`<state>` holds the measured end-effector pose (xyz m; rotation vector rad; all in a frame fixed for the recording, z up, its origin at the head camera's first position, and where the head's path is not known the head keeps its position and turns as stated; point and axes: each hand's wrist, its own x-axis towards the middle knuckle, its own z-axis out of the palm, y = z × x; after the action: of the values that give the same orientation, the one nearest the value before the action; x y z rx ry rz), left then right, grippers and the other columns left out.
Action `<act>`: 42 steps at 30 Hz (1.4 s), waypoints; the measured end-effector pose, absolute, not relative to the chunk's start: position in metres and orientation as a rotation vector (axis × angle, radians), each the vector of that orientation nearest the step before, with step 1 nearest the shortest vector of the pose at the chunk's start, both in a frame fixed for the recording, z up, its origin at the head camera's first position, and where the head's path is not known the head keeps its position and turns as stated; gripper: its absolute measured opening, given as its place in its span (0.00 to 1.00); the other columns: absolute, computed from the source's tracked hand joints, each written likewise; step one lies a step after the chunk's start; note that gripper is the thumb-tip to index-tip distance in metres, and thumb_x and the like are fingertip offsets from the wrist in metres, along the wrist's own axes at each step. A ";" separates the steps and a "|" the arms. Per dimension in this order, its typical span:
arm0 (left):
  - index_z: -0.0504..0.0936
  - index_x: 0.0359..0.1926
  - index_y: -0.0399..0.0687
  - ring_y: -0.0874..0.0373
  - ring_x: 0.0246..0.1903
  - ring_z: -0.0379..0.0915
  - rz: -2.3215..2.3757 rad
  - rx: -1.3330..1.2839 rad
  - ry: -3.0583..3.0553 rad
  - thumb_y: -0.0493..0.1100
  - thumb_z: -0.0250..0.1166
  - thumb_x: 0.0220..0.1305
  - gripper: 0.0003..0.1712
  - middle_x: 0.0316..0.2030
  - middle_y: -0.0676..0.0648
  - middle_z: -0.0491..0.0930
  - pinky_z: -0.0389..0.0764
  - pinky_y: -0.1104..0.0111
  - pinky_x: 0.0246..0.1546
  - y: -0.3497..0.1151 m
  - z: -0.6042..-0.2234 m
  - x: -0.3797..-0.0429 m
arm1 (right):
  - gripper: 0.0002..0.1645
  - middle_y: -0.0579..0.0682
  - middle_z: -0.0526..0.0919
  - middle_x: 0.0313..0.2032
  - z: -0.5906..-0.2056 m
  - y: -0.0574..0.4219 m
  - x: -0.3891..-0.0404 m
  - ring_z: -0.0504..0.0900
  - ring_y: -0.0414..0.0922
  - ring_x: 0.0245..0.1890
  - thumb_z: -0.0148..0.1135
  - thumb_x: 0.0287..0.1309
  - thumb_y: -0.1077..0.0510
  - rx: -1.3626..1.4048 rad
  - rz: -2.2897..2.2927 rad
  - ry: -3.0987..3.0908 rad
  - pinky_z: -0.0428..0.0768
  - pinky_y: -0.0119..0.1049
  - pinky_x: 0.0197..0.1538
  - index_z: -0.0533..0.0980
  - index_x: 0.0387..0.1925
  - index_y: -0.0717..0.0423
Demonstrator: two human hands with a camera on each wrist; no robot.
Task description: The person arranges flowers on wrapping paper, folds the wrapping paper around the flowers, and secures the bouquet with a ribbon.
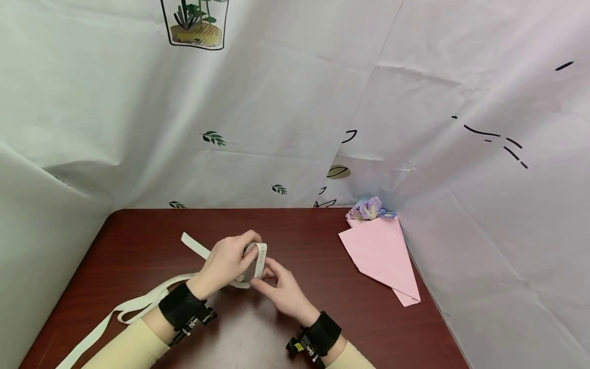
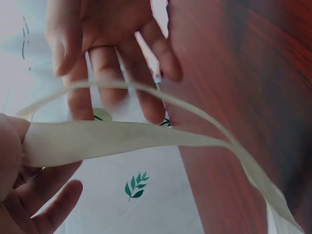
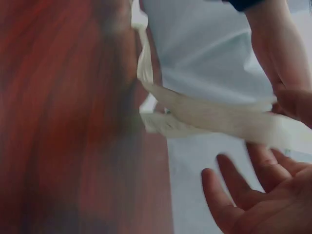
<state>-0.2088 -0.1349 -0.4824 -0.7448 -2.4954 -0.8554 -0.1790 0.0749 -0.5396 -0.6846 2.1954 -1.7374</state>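
Note:
A long cream ribbon [image 1: 261, 259], with small print on it, forms an upright loop above the table between both hands. My left hand [image 1: 226, 261] pinches the ribbon near the loop's top; in the left wrist view the ribbon [image 2: 97, 141] runs out from its fingertips at the left edge. Close by on the right, my right hand [image 1: 283, 292] has its fingers spread out beside the loop. In the right wrist view the right hand [image 3: 273, 200] lies below the ribbon [image 3: 209, 114] with straight fingers, holding nothing visible.
Ribbon tails trail over the dark red table [image 1: 322, 246] to the left and front. Purple flowers [image 1: 371, 209] in a folded pink wrap [image 1: 380, 256] lie at the right edge. A white printed cloth [image 1: 286, 102] hangs behind and along the sides.

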 end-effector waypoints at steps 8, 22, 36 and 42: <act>0.83 0.45 0.50 0.68 0.15 0.55 -0.829 -0.506 -2.407 0.34 0.67 0.67 0.09 0.18 0.60 0.65 0.59 0.70 0.17 -0.182 -0.473 -0.221 | 0.15 0.56 0.85 0.30 -0.542 0.098 -0.175 0.81 0.35 0.30 0.62 0.76 0.60 -0.601 -1.959 2.123 0.76 0.26 0.37 0.79 0.43 0.73; 0.84 0.45 0.50 0.63 0.13 0.58 -0.733 -0.085 -2.458 0.40 0.64 0.72 0.04 0.17 0.55 0.68 0.59 0.65 0.16 -0.292 -0.478 -0.216 | 0.13 0.38 0.65 0.19 -0.533 0.184 -0.194 0.61 0.34 0.17 0.62 0.75 0.63 -0.442 -2.087 2.257 0.59 0.32 0.19 0.77 0.48 0.74; 0.83 0.48 0.47 0.56 0.20 0.70 -0.747 0.167 -2.643 0.53 0.62 0.76 0.14 0.21 0.50 0.78 0.65 0.63 0.21 -0.370 -0.495 -0.190 | 0.08 0.38 0.76 0.22 -0.520 0.260 -0.197 0.68 0.32 0.21 0.62 0.73 0.69 -0.165 -2.146 2.551 0.66 0.31 0.24 0.79 0.48 0.71; 0.86 0.40 0.56 0.63 0.19 0.65 -0.800 0.027 -2.641 0.55 0.70 0.72 0.11 0.15 0.58 0.73 0.63 0.68 0.23 -0.383 -0.483 -0.181 | 0.10 0.39 0.65 0.16 -0.509 0.290 -0.188 0.56 0.35 0.15 0.65 0.73 0.63 -0.039 -1.950 2.720 0.57 0.40 0.19 0.81 0.51 0.65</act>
<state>-0.1806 -0.3826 -0.4831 0.0270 -2.6410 -0.8003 -0.1883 0.2899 -0.5090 -0.0387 2.7200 -1.9501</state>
